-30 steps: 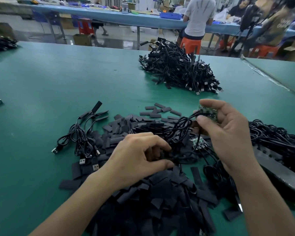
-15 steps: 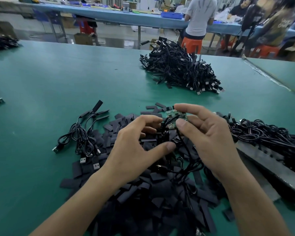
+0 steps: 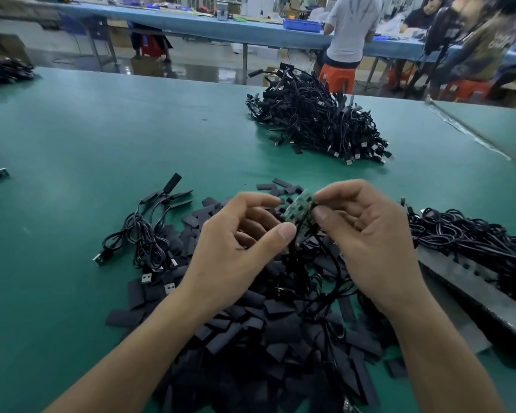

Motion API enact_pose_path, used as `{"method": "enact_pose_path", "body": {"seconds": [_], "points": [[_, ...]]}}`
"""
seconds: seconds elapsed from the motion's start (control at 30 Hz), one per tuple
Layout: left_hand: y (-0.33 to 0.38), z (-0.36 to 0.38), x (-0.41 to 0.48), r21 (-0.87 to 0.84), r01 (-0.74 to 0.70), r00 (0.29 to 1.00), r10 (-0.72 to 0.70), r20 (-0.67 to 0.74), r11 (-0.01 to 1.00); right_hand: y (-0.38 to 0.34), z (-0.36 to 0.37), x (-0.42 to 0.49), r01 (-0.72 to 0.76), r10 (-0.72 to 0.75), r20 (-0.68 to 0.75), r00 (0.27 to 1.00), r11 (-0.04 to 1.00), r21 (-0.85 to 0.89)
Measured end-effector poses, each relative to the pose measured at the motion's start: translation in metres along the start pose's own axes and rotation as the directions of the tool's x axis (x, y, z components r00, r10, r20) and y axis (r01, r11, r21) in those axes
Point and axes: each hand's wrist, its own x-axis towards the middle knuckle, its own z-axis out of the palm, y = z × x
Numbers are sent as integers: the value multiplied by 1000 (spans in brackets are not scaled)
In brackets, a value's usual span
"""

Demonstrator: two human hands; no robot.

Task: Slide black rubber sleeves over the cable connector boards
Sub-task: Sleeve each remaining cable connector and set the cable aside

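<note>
Right hand [image 3: 367, 234] is pinching the green connector board [image 3: 298, 208] between thumb and index finger, clamped on its right end. It is holding the board up over the heap of black rubber sleeves [image 3: 265, 353]. Left hand [image 3: 239, 242] is curling in from the other side, with its thumb tip just at the board's lower corner and its index finger near the upper edge. Whether it is pinching the board, pinching a sleeve, or only touching cannot be told, because no sleeve is showing between its fingers.

The board's thin black cable [image 3: 325, 263] is hanging down into the heap. The board is bare, with no sleeve on it yet.

Handling judgement: the board is looking light, stiff and small, with parts on its face. It is best held by the edges or the cable end, leaving the free end clear for the sleeve. The sleeves are looking soft, flat and likely grippy (the mouth may need squeezing open), and they probably drag rather than glide. The cable is limp and easy to tangle.

A sleeved bunch of cables [image 3: 143, 242] is lying to the left on the green table [image 3: 102, 138]. A big cable pile [image 3: 316, 123] is sitting further back. More cables [image 3: 474, 242] are resting on the grey strip [image 3: 474, 290] to the right.
</note>
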Motion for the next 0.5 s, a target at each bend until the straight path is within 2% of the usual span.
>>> {"method": "enact_pose_path", "body": {"seconds": [0.1,0.23,0.3,0.37,0.43,0.5], "points": [[0,-2,2,6,-28,1000,28,14,1000,-4,7,-3,52,-46,118,992,997,-48],[0,-6,6,21,-45,997,46,-56,999,-3,6,-5,-79,86,134,987,995,-61],[2,-10,8,13,-56,987,57,-147,998,2,-1,-5,-148,195,223,955,966,-212],[6,-13,9,-54,-80,971,65,-231,995,6,-6,-6,-115,242,277,930,907,-406],[9,-14,10,-122,-112,950,70,-305,986,7,-8,-5,-120,224,214,951,902,-415],[11,-12,10,-172,-138,934,71,-349,975,7,-10,-3,-162,208,101,973,926,-341]]}}
